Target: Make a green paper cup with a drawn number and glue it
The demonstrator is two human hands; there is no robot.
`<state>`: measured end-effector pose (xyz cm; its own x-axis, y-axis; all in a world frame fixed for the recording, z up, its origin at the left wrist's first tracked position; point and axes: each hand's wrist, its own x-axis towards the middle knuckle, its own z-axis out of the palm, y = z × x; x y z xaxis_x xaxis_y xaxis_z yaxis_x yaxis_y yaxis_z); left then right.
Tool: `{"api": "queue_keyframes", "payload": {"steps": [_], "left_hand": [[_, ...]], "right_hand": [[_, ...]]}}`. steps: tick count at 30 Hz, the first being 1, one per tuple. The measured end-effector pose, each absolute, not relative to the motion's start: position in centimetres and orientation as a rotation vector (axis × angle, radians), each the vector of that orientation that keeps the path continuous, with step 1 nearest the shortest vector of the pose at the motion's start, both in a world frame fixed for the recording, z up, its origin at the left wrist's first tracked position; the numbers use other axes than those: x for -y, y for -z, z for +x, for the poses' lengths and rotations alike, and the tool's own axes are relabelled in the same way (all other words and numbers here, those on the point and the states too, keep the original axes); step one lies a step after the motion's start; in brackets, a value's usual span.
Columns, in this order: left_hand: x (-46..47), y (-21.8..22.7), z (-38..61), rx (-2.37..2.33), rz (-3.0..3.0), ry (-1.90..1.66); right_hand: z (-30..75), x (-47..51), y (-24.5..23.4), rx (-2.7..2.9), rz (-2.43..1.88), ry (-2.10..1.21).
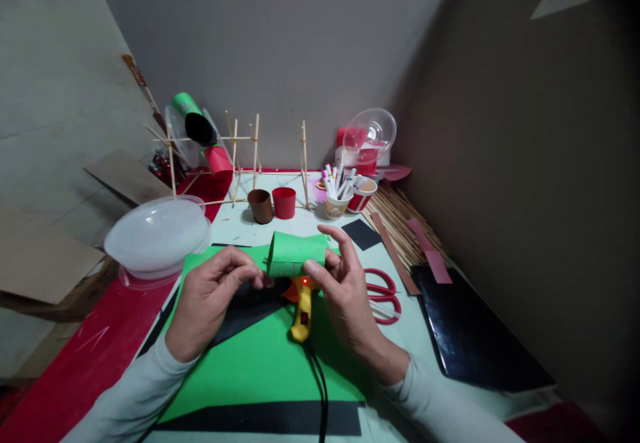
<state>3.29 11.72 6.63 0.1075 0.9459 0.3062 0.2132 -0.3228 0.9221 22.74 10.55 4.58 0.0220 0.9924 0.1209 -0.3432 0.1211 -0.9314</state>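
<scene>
Both my hands hold a rolled green paper tube [295, 254] above the table. My left hand [213, 296] pinches its left end with fingers closed. My right hand [345, 289] grips its right end, thumb below and fingers curled over the top. Under the tube lies a yellow hot glue gun [302, 309] with a red light lit, resting on a green paper sheet [260, 363]. Its black cable [320, 389] runs toward me.
Red scissors [383, 294] lie right of my right hand, beside a black slab [475, 329]. A clear plastic bowl [157, 236] sits upside down at left. Brown and red paper cups [273, 204], a stick frame [245, 156], a cup of markers [337, 196] and skewers [400, 219] stand behind.
</scene>
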Motion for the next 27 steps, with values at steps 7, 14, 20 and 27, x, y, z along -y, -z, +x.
{"api": "queue_keyframes", "payload": {"steps": [7, 14, 20, 27], "left_hand": [[-12.03, -6.48, 2.71, -1.189, 1.650, -1.360], [-12.01, -6.68, 3.13, -1.181, 1.532, -1.375], [-11.77, -6.42, 2.92, -1.214, 1.633, -1.270], [-11.57, -5.74, 3.50, -1.308, 1.854, -1.273]], "right_hand": [[22.83, -10.95, -5.16, 0.597, -0.676, -1.595], [23.16, -11.31, -5.59, 0.508, -0.677, -1.666], [23.45, -11.17, -5.48, 0.538, -0.666, -1.688], [23.53, -11.47, -5.14, 0.553, -0.671, -1.694]]}}
